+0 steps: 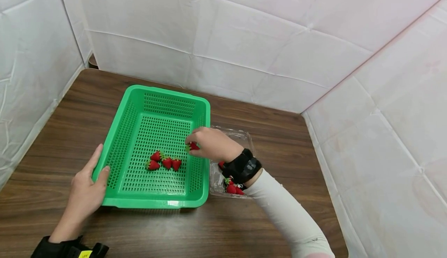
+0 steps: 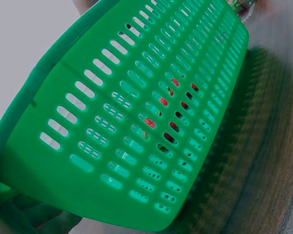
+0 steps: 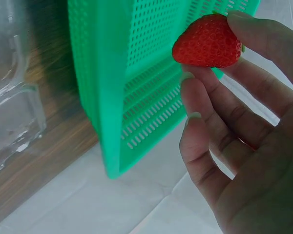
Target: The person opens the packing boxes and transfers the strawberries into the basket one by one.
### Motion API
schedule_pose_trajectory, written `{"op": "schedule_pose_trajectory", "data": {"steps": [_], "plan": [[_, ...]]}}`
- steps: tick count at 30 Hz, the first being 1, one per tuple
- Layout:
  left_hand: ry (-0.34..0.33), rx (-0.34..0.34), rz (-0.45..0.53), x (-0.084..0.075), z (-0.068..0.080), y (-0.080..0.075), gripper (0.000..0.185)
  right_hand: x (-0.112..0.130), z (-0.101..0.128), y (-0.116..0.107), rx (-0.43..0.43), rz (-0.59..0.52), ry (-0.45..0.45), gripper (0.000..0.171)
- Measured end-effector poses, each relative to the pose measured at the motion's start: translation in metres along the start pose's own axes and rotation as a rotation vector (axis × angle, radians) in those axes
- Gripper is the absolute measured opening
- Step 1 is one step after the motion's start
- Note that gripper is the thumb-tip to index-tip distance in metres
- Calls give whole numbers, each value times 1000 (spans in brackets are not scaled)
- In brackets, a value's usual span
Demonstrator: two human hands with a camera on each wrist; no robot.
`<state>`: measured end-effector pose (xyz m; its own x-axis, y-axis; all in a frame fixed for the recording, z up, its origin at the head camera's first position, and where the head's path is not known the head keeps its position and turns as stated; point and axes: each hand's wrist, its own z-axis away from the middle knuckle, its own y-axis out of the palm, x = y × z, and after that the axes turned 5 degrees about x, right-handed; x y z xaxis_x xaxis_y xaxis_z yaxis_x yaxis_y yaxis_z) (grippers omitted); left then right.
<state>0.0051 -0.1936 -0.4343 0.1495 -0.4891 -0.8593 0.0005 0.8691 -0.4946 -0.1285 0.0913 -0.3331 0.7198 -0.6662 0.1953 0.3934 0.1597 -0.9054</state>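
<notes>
A green perforated basket [image 1: 157, 134] sits on a dark wood-grain counter [image 1: 279, 134], with white sheeting walling in the far and side edges.

The right hand [image 1: 209, 143], reaching over the basket's right wall, pinches a strawberry [image 1: 193, 147] between thumb and fingertips. In the right wrist view that strawberry [image 3: 207, 47] shows clearly, red and whole, clasped at the tips of the fingers [image 3: 205, 97] with the basket's slotted wall [image 3: 136, 73] just behind it. The berry hangs above the basket floor, near the right wall, not yet lying down.

Three more berries [image 1: 165, 163] lie together on the basket floor, touching or nearly so, toward the near middle. In the left wrist view they show only as red specks [image 2: 171, 107] through the slots of the basket's side [image 2: 112, 146].

The left hand [image 1: 87, 188] rests on the basket's near left corner, thumb hooked over the rim and fingers relaxed against the outside wall.

Just beside the basket's right wall lies a clear plastic box [image 1: 241, 137], partly hidden under the right wrist. A few red berries [image 1: 233, 188] remain at its near end. The right arm wears a white sleeve [image 1: 286, 211] and a black wrist strap [image 1: 242, 167].
</notes>
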Motion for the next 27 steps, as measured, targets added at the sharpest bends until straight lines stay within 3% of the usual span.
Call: {"op": "schedule_pose_trajectory", "data": {"steps": [9, 15, 25, 27], "plan": [[3, -5, -36, -1, 0, -1, 58, 11, -25, 0, 23, 59, -49, 26], [-19, 17, 10, -1, 0, -1, 59, 18, -38, 2, 59, 59, -38, 22], [-25, 14, -9, 0, -1, 0, 59, 21, -59, 12, 105, 72, -20, 7], [-28, 15, 5, 0, -1, 0, 59, 22, -64, 14, 112, 80, -16, 14]]}}
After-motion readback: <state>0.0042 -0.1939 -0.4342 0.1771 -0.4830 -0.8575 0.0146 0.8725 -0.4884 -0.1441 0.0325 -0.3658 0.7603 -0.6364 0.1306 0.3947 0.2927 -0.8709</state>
